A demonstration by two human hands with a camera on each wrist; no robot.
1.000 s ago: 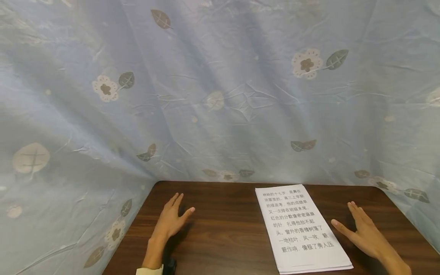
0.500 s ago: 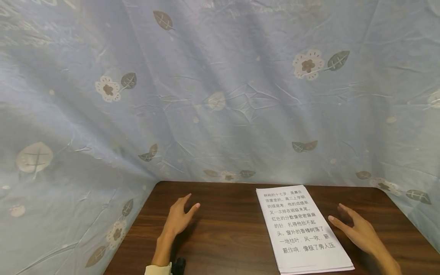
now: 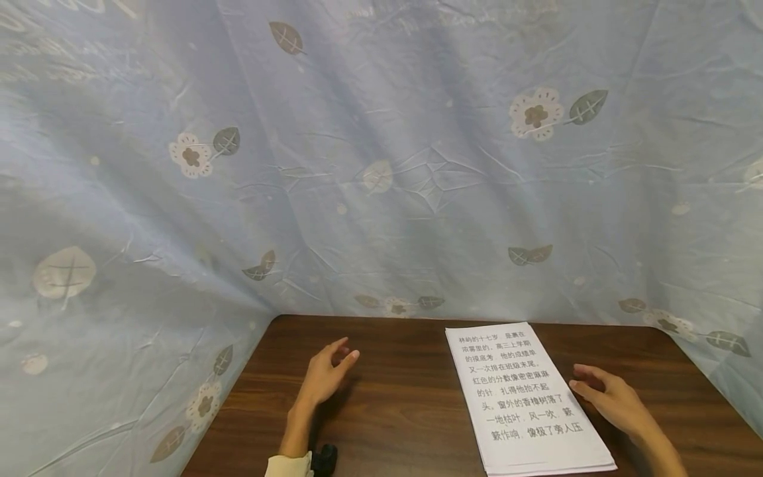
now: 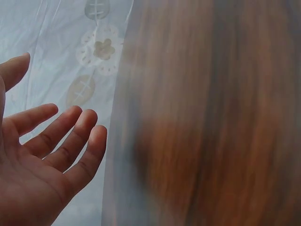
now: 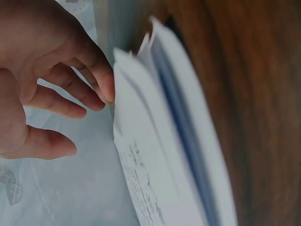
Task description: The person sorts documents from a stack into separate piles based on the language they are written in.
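A stack of white paper sheets (image 3: 518, 397), the top one printed with lines of Chinese text, lies right of centre on the brown wooden table (image 3: 405, 384). Close by the stack's right edge is my right hand (image 3: 614, 401), fingers loosely bent and nothing in its grasp. In the right wrist view the stack's layered edge (image 5: 164, 117) shows beside the fingers; whether a fingertip touches it I cannot tell. Over the left part of the table hovers my left hand (image 3: 324, 374), holding nothing. The left wrist view shows its palm (image 4: 37, 183) with fingers relaxed and spread.
A pale blue curtain (image 3: 381, 232) with leaf and flower prints hangs along the table's back and left side. A black strap device (image 3: 324, 458) sits on the left wrist below a cream cuff (image 3: 289, 466).
My left hand has moved rightward, inward over the table. The right hand has shifted slightly left toward the stack, its fingers bending more. The paper stays in place.
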